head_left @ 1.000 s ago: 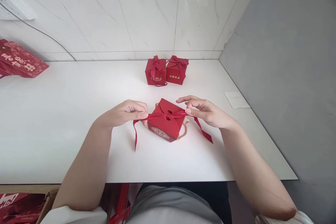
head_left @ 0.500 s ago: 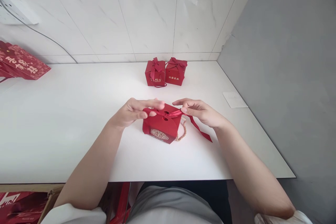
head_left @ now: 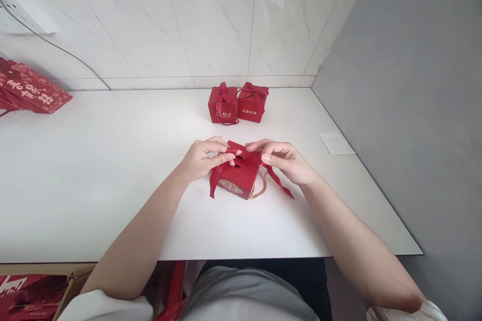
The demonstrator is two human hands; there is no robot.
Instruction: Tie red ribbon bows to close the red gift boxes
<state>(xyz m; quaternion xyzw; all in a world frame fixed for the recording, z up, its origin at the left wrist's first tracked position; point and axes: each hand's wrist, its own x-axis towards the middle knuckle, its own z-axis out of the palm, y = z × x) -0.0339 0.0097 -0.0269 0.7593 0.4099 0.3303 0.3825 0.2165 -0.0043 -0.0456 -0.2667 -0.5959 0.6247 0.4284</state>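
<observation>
A red gift box (head_left: 241, 180) with a pale round pattern on its front side stands on the white table in front of me. Across its top runs a red ribbon (head_left: 217, 178), crossed or knotted near the middle, with tails hanging at both sides. My left hand (head_left: 207, 158) pinches the ribbon close to that middle. At the right, my right hand (head_left: 282, 160) grips the other part of the ribbon between thumb and fingers. A twisted gold cord handle (head_left: 263, 188) loops out at the box's right side.
Two red boxes with ribbon bows, a left one (head_left: 223, 105) and a right one (head_left: 253, 104), stand near the tiled wall. Patterned red packaging (head_left: 33, 88) lies far left. A white paper (head_left: 336, 143) lies at right. Below the table's front edge is a carton (head_left: 77, 281) with red items.
My left hand has moved right, toward the middle of the box, and now pinches the ribbon there. A ribbon tail hangs at the left. My right hand stays nearly in place.
</observation>
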